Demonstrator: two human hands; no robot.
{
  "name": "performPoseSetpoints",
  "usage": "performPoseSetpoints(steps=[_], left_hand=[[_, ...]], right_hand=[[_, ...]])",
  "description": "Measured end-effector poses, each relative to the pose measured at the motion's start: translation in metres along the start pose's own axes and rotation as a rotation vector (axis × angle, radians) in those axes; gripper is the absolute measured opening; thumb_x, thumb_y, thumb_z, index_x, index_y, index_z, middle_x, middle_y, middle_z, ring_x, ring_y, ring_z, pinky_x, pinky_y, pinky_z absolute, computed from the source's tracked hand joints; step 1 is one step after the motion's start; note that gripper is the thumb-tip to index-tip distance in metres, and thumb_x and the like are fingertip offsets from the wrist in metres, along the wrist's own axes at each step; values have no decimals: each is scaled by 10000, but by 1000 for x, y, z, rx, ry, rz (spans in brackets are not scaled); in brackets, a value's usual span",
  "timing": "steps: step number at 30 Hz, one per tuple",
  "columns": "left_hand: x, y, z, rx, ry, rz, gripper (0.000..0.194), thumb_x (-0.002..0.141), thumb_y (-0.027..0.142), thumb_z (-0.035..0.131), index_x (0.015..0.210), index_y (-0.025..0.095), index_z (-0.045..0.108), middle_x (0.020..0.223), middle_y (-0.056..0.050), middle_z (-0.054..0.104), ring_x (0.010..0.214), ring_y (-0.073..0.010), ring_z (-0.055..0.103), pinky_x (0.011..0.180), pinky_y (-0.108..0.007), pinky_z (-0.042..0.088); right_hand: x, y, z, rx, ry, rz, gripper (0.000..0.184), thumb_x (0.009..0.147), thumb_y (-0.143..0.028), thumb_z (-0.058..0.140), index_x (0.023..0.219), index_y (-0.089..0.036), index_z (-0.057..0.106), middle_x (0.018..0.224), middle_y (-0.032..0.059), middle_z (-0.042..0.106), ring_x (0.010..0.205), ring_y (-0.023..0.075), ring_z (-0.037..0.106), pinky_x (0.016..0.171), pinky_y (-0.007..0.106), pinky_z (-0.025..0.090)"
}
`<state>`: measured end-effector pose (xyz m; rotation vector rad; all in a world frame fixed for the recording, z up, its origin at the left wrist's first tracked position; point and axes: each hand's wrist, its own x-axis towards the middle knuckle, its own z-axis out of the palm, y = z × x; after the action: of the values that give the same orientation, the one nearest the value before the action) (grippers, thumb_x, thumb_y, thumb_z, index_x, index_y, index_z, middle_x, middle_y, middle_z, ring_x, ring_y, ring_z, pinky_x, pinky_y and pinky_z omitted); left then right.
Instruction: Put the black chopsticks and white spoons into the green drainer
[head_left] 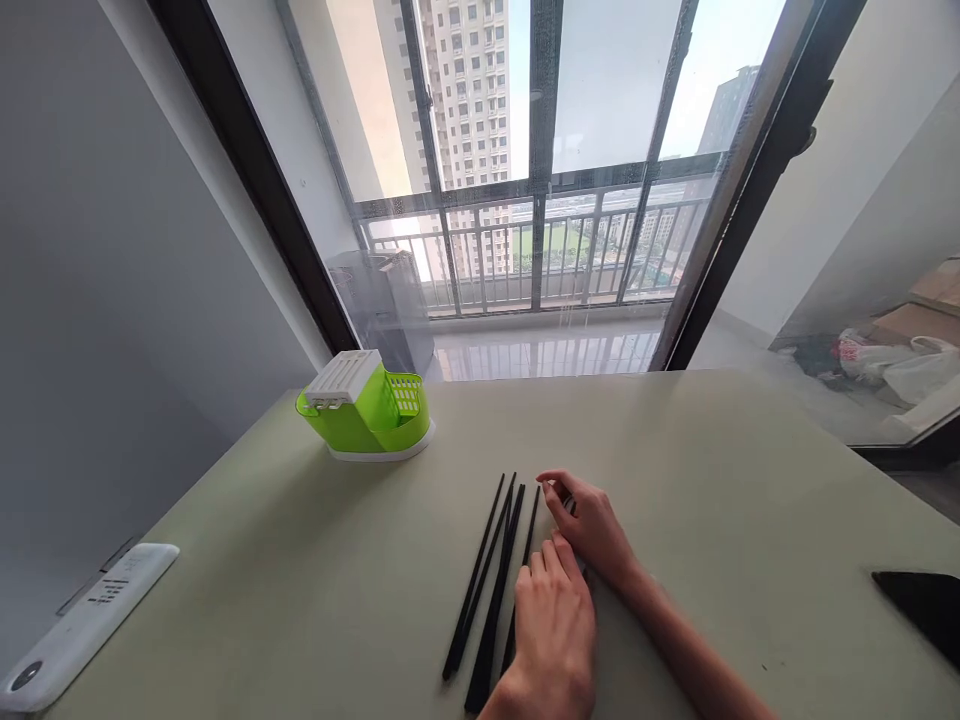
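Note:
Several black chopsticks [498, 585] lie roughly side by side on the table, thin ends pointing away from me. One chopstick [532, 527] sits slightly apart on the right and runs down beside my left hand. My left hand [553, 620] is closed, palm down, over the chopsticks' right side. Just beyond it, my right hand [592, 525] has its thumb and fingers bent inward around a dark chopstick [573, 508], of which only small bits show. My hands touch or nearly touch, and they hide most of what lies under them.
A green and white plastic utensil holder [375, 415] stands at the table's far left. Near the left edge lies a white remote-like object [90, 620]. A black flat object [922, 605] is at the right edge. Glass doors [532, 200] rise behind the table [697, 450].

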<state>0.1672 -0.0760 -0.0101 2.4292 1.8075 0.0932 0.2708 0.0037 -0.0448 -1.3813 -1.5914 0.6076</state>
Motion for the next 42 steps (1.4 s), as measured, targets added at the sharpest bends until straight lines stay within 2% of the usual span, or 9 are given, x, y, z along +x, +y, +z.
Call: performPoseSetpoints(steps=[3,6,11,17,21,24,31,37,42], left_hand=[[-3,-2,-3,-22,-52,18,422,959,88,471,1341,125,646,1126,-187,719,1003,-327,696,873,-449,576],[-3,-15,-9,18,28,85,454,964,225,578,1399,94,576,1270,-208,665,1182,-354,628,1017,-488,514],[26,-73,-67,38,403,242,485,1011,390,529,1434,155,500,1471,-183,516,1409,-334,438,1140,-488,398],[82,-183,-151,98,908,-9,471,1019,429,476,1403,157,508,1523,-199,468,1484,-378,308,1204,-571,243],[99,-237,-161,148,901,-112,493,1024,457,426,1387,142,536,1525,-196,507,1466,-401,343,1197,-614,218],[105,-254,-156,138,827,-143,476,1035,448,370,1312,141,605,1448,-182,600,1393,-387,457,1190,-629,230],[115,-225,-152,57,778,-17,513,1060,423,288,1226,140,682,1385,-150,661,1339,-282,544,1187,-466,359],[123,-153,-147,16,670,99,467,1078,409,329,1276,177,682,1406,-119,658,1319,-257,580,1121,-421,451],[129,-82,-149,58,535,140,481,1080,459,334,1234,218,720,1365,-113,687,1199,-285,671,911,-387,561]], right_hand=[[-1,0,0,-15,-19,-2,383,1003,-465,440,1064,-200,710,790,41,701,696,202,633,716,312,482],[-2,-2,-2,-11,-36,-6,381,1008,-465,436,1071,-200,703,786,38,693,698,202,629,726,315,482],[-3,-5,-4,-22,-45,-27,367,1006,-458,447,1084,-213,709,781,30,698,697,198,632,720,312,480],[-4,-6,-2,-63,-19,-26,377,1002,-475,457,1056,-220,730,727,14,689,646,191,633,683,303,472],[-3,-5,-1,-38,-15,-7,384,986,-489,467,1025,-220,737,724,19,692,645,196,632,684,309,476],[-2,-4,-1,-4,1,13,394,974,-501,471,1002,-219,744,699,15,677,621,192,613,660,304,472],[2,-3,-2,83,33,55,393,955,-514,497,980,-207,741,682,5,660,631,192,621,657,297,473],[9,7,-14,173,194,162,376,918,-514,531,1020,-197,705,758,30,712,736,220,679,749,326,500],[15,26,-20,282,346,225,394,897,-533,561,1030,-180,673,763,42,716,709,216,667,729,342,525]])
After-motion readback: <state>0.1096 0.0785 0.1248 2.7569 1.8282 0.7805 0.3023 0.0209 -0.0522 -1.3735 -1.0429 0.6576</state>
